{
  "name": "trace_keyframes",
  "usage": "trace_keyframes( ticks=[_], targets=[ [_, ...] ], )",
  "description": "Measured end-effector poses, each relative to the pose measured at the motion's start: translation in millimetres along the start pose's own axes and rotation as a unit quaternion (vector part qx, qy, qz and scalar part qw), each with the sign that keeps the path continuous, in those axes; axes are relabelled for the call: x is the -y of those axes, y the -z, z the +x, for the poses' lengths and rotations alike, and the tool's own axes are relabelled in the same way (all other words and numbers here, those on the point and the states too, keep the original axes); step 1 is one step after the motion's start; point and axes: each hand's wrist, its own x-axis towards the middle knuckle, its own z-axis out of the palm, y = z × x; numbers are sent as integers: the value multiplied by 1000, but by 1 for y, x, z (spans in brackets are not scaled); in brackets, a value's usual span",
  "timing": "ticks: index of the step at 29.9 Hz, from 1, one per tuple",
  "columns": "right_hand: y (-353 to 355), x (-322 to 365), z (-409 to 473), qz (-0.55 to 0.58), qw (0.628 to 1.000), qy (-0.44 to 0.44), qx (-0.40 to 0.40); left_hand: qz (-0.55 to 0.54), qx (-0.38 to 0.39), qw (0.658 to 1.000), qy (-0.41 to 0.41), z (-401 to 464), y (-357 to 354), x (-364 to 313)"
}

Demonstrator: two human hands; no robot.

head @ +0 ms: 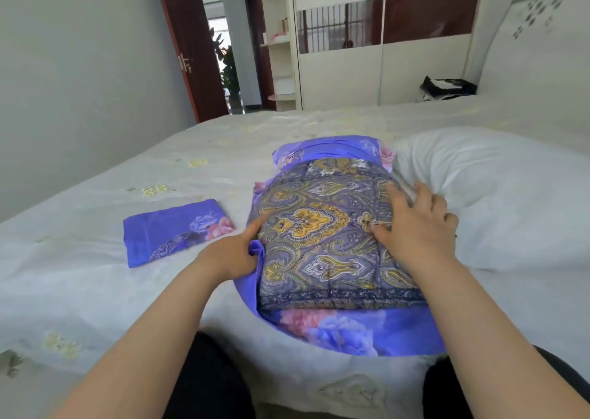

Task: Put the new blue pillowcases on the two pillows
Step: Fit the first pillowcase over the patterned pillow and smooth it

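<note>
Pillowcases first: two blue ones in view. One pillowcase (332, 329) is spread near the front edge of the bed (95, 275), partly pulled over a patterned pillow (322, 243); its blue flowered cloth shows beyond the pillow's far end and on the near side, where it lies open and flat. The second, a folded pillowcase (174, 230), sits flat on the bed, off to the left and apart from both hands.

Pillows, two as well: the patterned one in the middle, and a plain white pillow (498, 195) just to its right, the two touching along their sides.

Now the hands. The left hand (238, 252) is at the patterned pillow's left edge, fingers curled and pinching a fold of blue cloth there, with one finger laid up onto the pattern. The right hand (415, 224) lies on the pillow's right side, fingers spread and fairly straight, pressing down close to where the white pillow meets it. So the pillow sits right between the two hands.

Room to move: open bed surface stretches left and beyond the pillows. A black and white bag (448, 88) sits at the far side of the bed, well away, near the headboard (536, 45) on the right.
</note>
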Motion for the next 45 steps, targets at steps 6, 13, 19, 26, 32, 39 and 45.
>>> trace_keyframes(
  ticks=[6,13,19,26,32,39,45],
  targets=[
    [20,53,38,92,981,166,46,231,3,973,9,13,31,-24],
    [3,94,152,31,974,128,182,295,-15,955,-4,47,38,-47],
    [-76,113,176,-95,917,124,368,152,-120,980,45,151,70,-40],
    [-82,86,215,-11,966,73,246,30,-144,989,-18,248,-3,-62],
    [-142,77,201,-14,996,53,-66,31,-300,951,-71,265,-16,-65],
    [-131,74,199,206,951,27,-230,-64,-408,898,-154,228,-26,-66],
    [-95,76,183,188,973,76,106,-73,-420,889,-164,229,-31,-50]
  ],
)
